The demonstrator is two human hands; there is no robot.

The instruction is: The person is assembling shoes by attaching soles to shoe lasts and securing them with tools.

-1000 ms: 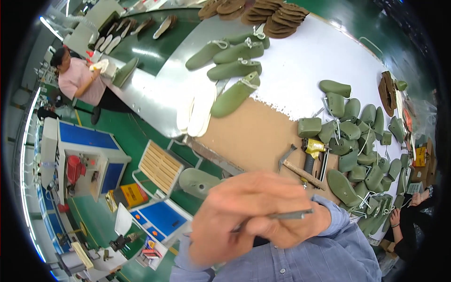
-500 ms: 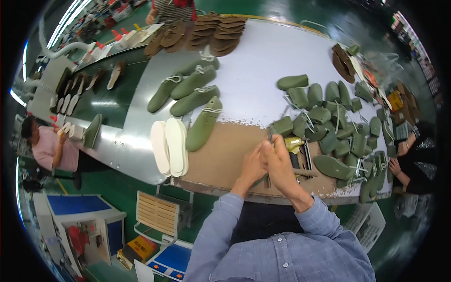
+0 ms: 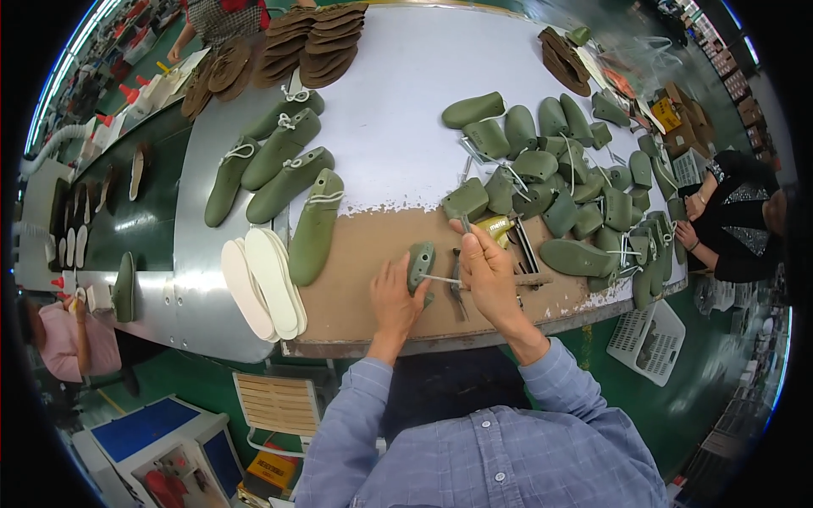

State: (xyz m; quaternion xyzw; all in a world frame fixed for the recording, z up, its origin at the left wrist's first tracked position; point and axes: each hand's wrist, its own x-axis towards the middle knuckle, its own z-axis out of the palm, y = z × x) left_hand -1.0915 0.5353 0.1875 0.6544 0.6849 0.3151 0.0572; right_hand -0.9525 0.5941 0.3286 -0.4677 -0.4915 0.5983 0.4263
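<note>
My left hand (image 3: 395, 298) rests on the brown worktable (image 3: 364, 279) and steadies a small green shoe-last piece (image 3: 420, 264) standing on it. My right hand (image 3: 491, 269) grips a thin metal rod (image 3: 440, 278) whose tip meets that green piece from the right. Both blue-sleeved forearms come in from below. A hammer (image 3: 529, 278) and a dark tool (image 3: 457, 288) lie beside my right hand. Just behind my right hand sits a yellow object (image 3: 498, 225).
Whole green shoe lasts (image 3: 288, 169) with cords lie at left, white insoles (image 3: 262, 284) near the front edge. Several green last halves (image 3: 576, 195) are heaped at right. Brown soles (image 3: 313, 38) are stacked at the back. A person in black (image 3: 737, 220) sits at right, another in pink (image 3: 68, 339) at left.
The view swung from the left aisle onto the table. My hands came down from near the camera to the brown surface, and now hold the green piece and the rod.
</note>
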